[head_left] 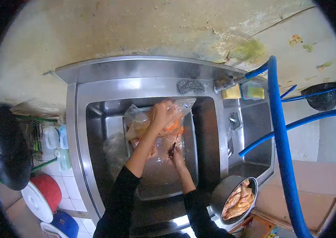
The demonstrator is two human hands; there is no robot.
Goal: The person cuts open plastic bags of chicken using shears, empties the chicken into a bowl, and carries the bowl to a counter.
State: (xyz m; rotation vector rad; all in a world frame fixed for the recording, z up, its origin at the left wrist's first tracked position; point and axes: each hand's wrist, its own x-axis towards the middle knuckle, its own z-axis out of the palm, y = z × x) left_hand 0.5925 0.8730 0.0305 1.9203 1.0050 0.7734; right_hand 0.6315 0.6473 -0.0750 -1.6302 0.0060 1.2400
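Note:
My left hand [162, 115] is closed on the upper part of a clear plastic bag [184, 106] over the sink. Orange and pinkish contents, perhaps raw meat, show through the plastic. My right hand [178, 158] grips a knife [172, 149] by its dark handle, with the thin blade pointing up toward the bag. Under the bag lies a rectangular metal tray [160, 184], set inside the large sink basin [96, 123]. Another crumpled clear bag [114, 150] lies at the tray's left side. The bag's lower folds are partly hidden by my left forearm.
A pot [223, 190] of raw chicken pieces [239, 200] stands at the lower right. Blue hoses [279, 131] cross the right side near a smaller basin [251, 119]. A steel scrubber [190, 86] and sponges [231, 92] sit on the back ledge.

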